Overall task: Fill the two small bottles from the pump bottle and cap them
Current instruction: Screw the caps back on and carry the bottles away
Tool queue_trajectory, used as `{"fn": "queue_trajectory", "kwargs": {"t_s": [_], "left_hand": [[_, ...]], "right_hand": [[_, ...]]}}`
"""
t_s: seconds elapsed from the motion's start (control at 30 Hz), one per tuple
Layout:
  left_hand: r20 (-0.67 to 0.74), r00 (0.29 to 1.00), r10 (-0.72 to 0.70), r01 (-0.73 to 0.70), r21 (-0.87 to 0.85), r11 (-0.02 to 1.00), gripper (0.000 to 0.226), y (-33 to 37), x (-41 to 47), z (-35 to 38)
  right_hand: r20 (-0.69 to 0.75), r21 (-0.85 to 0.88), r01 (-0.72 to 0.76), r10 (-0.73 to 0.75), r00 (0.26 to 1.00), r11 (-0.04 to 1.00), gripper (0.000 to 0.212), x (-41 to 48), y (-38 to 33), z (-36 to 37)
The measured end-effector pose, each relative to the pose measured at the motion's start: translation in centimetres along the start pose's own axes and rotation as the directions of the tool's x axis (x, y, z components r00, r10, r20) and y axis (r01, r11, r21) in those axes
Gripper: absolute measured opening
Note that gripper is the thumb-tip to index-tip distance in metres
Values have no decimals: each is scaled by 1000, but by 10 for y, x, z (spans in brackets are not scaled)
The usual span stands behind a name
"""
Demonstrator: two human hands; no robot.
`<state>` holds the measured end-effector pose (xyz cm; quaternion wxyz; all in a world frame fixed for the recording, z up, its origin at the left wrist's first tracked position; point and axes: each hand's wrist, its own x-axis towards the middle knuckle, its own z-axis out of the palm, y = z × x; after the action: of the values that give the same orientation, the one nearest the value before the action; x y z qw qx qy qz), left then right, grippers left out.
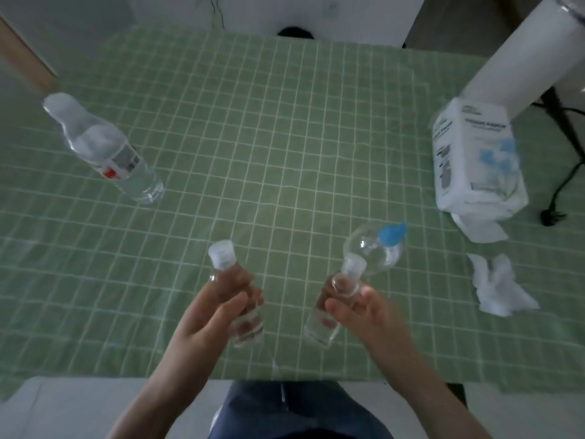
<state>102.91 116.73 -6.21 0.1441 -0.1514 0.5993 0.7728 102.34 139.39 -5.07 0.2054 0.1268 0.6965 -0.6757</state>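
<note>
My left hand [218, 308] grips a small clear bottle [245, 327] round its upper body; a white cap [222, 258] sits on its neck. My right hand [361, 312] grips a second small clear bottle [326, 324], also with a white cap [353, 269] on top. Both bottles stand near the table's front edge, about a hand's width apart. Just behind the right bottle stands the round clear pump bottle [376, 251] with a blue pump head [392, 232].
A green checked cloth [269, 137] covers the table. A large water bottle [104, 150] stands at the far left. A white tissue pack [474, 160] lies at the right with crumpled tissues [497, 283] in front of it. A white post [531, 52] rises at the far right.
</note>
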Motion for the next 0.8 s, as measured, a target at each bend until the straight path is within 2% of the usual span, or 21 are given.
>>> {"fn": "queue_trajectory", "kwargs": {"t_s": [0.1,0.2,0.27,0.37,0.53,0.8], "left_hand": [[-62,994,-94,92,-32,995,21,-13,-27,6],[-148,975,-164,157,-56,986,25,-28,-45,16],[-208,957,-203,189,-85,978,24,-36,-52,23],[-282,931,-233,201,-138,970,27,-46,-60,31],[-350,915,-200,165,-127,978,32,-52,-74,30],[-510,839,-187,104,-188,977,35,-62,-104,16]], "right_hand": [[-52,43,-81,83,995,996,31,-25,15,-2],[-99,74,-139,146,984,987,13,-38,32,-5],[-91,80,-165,172,981,983,12,-41,40,-9],[-40,53,-179,181,983,983,17,-43,45,-15],[36,31,-160,159,987,987,23,-36,51,-11],[250,-54,-106,117,961,993,17,-20,43,17]]}}
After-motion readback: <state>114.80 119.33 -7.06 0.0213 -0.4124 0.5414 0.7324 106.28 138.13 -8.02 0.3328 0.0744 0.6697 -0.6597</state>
